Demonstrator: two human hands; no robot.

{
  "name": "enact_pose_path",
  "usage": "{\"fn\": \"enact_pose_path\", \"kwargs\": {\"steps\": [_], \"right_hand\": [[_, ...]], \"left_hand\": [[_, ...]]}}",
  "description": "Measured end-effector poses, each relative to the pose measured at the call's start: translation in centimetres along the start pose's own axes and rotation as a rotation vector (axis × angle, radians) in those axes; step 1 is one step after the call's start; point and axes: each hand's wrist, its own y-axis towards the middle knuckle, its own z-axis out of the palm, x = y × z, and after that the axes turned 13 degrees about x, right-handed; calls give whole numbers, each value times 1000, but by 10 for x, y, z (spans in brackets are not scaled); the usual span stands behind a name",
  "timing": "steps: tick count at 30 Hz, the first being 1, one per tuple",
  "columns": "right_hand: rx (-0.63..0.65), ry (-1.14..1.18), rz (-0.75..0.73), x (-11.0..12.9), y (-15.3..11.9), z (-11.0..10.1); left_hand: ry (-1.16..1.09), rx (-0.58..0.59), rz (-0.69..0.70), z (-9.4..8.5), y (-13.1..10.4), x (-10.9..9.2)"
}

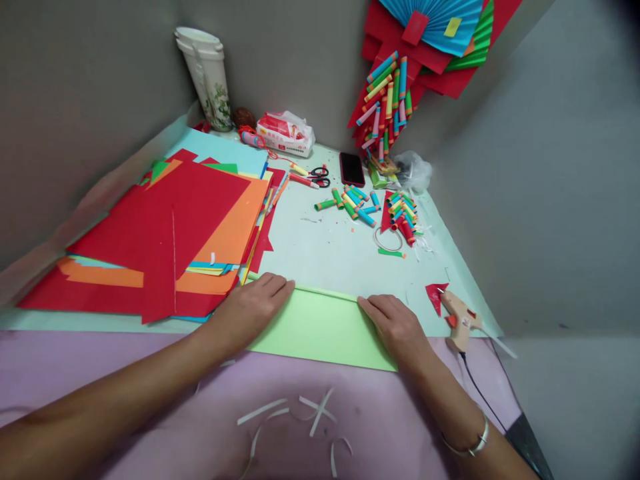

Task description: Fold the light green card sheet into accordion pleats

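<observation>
A light green sheet of paper (320, 331) lies in front of me, its far long edge curled or folded over into a narrow strip. My left hand (257, 307) is closed on that edge near its left end, with the fingers pressed together. Toward the right end, my right hand (393, 325) pinches the same edge, its fingertips on the strip. Both palms partly cover the sheet. Left of my left hand is a stack of coloured paper (200, 200), mostly red and orange. To the right of my right hand rests a glue gun (457, 319).
Small paper rolls (353, 203) lie mid-table, near scissors (320, 176) and a phone (352, 169). A tissue pack (286, 135) and a white cup (207, 80) stand at the back. A red paper decoration (383, 50) hangs on the wall. White paper strips (317, 410) are scattered nearest me.
</observation>
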Motion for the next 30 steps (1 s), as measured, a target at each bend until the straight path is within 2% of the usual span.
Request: {"fn": "enact_pose_path", "kwargs": {"steps": [4,9,15,22,30], "right_hand": [[9,-7,-13,1,0,-1],[-5,-8,-10,1,0,-1],[3,-3,-5,2,1,-1],[-5,-31,16,6,2,-2],[8,-60,55,11,3,-2]], "left_hand": [[-7,-11,13,2,-1,1],[-31,32,3,1,-2,0],[33,50,17,0,-3,-1],[219,197,34,-15,5,-10],[292,313,10,-25,12,-19]]}}
